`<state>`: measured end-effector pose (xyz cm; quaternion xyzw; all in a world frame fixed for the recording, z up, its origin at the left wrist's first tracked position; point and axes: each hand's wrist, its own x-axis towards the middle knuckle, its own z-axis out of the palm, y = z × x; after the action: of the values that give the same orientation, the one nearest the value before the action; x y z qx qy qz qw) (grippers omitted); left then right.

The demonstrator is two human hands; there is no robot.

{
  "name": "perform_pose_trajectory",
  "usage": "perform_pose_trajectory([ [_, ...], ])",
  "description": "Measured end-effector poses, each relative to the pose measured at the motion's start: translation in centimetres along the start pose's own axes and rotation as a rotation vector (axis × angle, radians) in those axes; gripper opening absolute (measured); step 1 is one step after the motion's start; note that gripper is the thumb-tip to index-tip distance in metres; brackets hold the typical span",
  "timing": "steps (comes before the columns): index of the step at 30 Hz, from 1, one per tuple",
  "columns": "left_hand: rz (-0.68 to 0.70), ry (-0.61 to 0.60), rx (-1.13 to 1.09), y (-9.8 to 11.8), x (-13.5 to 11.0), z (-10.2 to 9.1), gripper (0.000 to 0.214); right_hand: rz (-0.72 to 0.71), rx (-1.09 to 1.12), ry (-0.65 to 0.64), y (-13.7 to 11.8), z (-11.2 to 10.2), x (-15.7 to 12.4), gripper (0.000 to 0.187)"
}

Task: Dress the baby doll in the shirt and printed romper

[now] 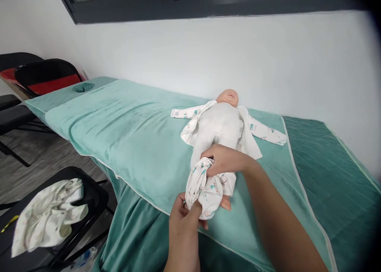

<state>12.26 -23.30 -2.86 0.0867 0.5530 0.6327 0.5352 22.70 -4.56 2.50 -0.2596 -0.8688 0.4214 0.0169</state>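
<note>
A baby doll [218,123] with a white cloth body lies on its back, its head toward the wall. An open white printed baby jacket [264,134] covers both its arms, with the front panels spread apart. White printed baby pants [212,194] are bunched around the doll's lower legs, and a bare foot [225,203] sticks out of one leg opening. My right hand [223,159] pinches the gathered upper edge of the pants near the knee. Lower down, my left hand [185,212] grips the bunched fabric by the other foot, which is mostly hidden.
Beneath the doll, a green sheet [133,137] covers a long massage bed with a face hole [83,87] at its far left. A black chair [89,192] at lower left holds crumpled baby clothes [52,214]. More chairs [49,75] stand behind. A white wall [202,53] borders the bed.
</note>
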Motion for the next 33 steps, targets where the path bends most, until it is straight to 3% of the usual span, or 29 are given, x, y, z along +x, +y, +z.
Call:
perform_pose_trajectory([
  [6,0.027,-0.042,-0.070,0.5,1.7,-1.8,0.027,0.022,-0.102,0.009,-0.1,0.3,0.2,0.040],
  [9,0.013,-0.083,0.010,0.7,2.3,-2.3,0.031,0.006,-0.127,0.039,-0.2,0.4,0.3,0.047],
  [15,-0.019,-0.128,0.211,2.2,1.0,-1.7,0.034,-0.002,-0.089,0.026,-0.1,0.3,0.0,0.045],
  [20,-0.070,-0.278,0.179,3.1,1.3,-2.0,0.035,0.004,-0.041,0.031,0.1,0.2,-0.2,0.043],
  [26,0.135,-0.407,0.263,3.0,4.3,-3.4,0.022,-0.003,0.058,-0.013,0.3,-0.2,-0.3,0.043],
  [33,0.364,-0.290,0.376,3.0,7.3,-2.9,0.028,0.015,-0.041,0.028,-0.5,0.2,-0.2,0.035],
])
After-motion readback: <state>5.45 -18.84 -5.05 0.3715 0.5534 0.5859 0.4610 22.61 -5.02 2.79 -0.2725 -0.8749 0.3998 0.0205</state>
